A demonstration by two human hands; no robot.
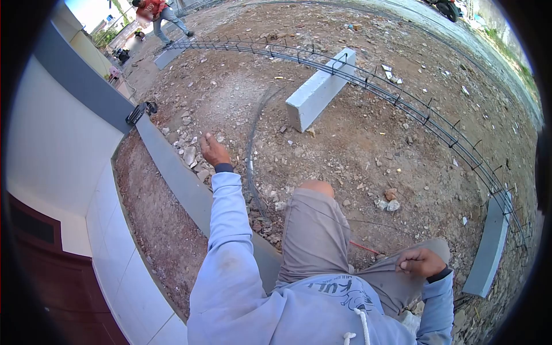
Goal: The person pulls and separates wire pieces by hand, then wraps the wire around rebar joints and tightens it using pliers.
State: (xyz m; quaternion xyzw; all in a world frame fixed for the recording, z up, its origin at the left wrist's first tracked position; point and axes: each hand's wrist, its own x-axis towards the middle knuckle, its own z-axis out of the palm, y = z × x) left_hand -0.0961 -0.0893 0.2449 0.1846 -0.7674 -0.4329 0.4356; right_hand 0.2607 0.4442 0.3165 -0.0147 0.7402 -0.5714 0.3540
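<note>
My left hand (214,151) is stretched forward over stony ground, its fingers apart and nothing visible in it. Below it lies a patch of broken rubble (190,155) beside a long grey concrete kerb (172,167). My right hand (421,263) is close to my bent right knee, fingers curled in; whatever they may hold is hidden. A short red strip (364,247) shows on the ground between my legs. Ahead, a long rebar cage (414,104) with stirrups curves across the yard, propped on a pale concrete block (322,89) and a second grey block (489,247).
A dark tool-like object (141,113) sits at the kerb's far end, by the wall (63,126). A bent strand of wire (251,149) lies on the ground. Another person in a red top (150,8) stands near the cage's far end. A motorbike (445,8) is parked top right.
</note>
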